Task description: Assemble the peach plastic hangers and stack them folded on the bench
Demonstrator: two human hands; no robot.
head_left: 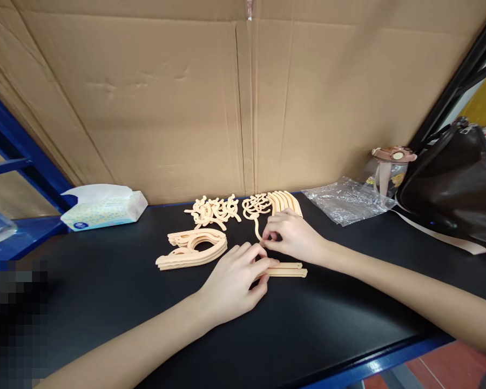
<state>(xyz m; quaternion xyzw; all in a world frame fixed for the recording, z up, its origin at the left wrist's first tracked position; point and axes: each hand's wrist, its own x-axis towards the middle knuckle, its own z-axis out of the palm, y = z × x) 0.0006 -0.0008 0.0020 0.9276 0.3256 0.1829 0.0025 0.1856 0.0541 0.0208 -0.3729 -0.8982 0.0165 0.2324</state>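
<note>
No words or numbers can be read. The tissue pack (104, 208) bears a small blue oval mark on its near face, with pale print above it, all too small and blurred to make out. Far right of the pack, the bottle (390, 173) has a round cap badge, also unreadable.

matt peach plastic hanger parts (285, 269), cardboard backing (154, 108)

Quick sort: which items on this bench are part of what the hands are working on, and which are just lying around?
In the work:
left hand gripping straight bars
right hand pinching hook piece
stacked hangers
loose hook pile
row of arm pieces

Lying about:
tissue pack
clear plastic bag
bottle
dark bag
</note>
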